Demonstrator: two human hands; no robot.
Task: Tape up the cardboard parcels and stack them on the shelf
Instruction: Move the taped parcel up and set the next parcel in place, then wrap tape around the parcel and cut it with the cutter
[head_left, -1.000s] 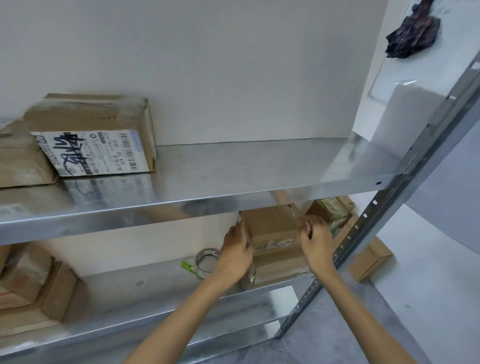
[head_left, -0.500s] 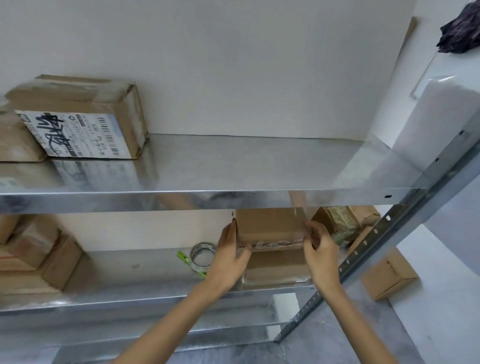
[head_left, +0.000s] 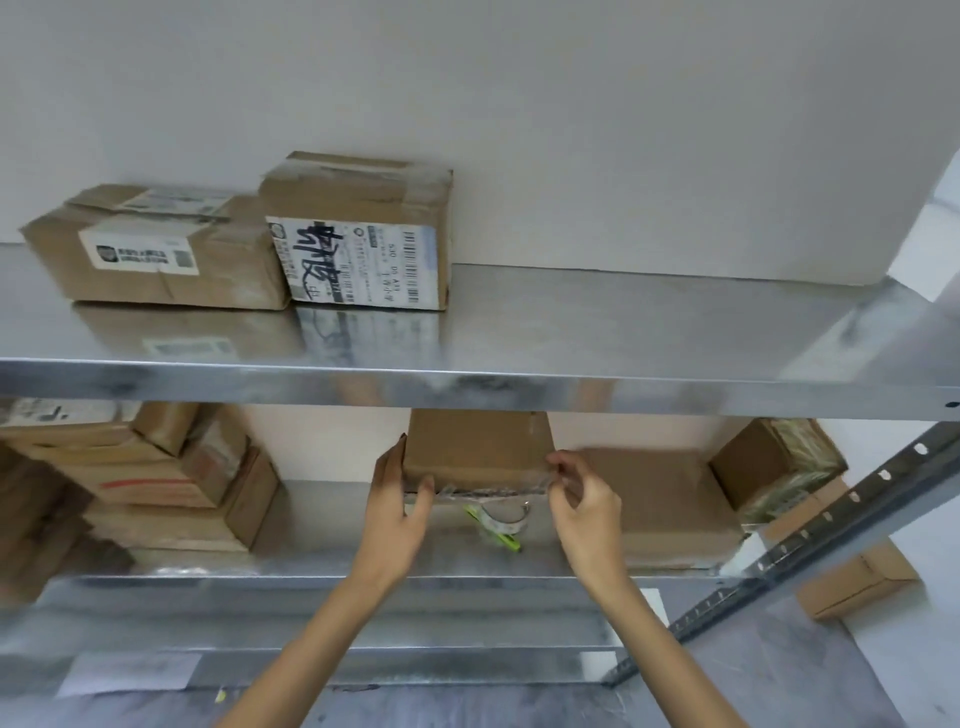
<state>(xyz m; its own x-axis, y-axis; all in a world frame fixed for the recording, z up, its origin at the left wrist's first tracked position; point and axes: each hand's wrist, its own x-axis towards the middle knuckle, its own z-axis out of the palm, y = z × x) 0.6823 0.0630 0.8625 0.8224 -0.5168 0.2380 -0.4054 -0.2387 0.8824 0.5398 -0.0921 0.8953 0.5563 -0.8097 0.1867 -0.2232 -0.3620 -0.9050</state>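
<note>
A plain brown cardboard parcel (head_left: 475, 449) is held up off the middle shelf (head_left: 332, 525), its top hidden behind the upper shelf's front lip. My left hand (head_left: 397, 506) grips its left lower corner, thumb along the bottom edge. My right hand (head_left: 584, 501) pinches its right lower corner, where clear tape runs along the edge. Under the parcel on the shelf lies a roll of clear tape (head_left: 504, 517) next to a green cutter (head_left: 493, 530). A second plain parcel (head_left: 660, 499) sits to the right on the same shelf.
Two labelled parcels (head_left: 358, 234) (head_left: 156, 249) stand on the upper shelf (head_left: 623, 322). Stacked boxes (head_left: 156, 473) fill the middle shelf's left end. A box wrapped in patterned tape (head_left: 779, 462) sits at far right, by the perforated upright (head_left: 831, 525). Another box (head_left: 857, 582) lies on the floor.
The parcel has come up off the box it rested on and moved left, still in both hands. My view has swung left, showing a second parcel on the upper shelf.
</note>
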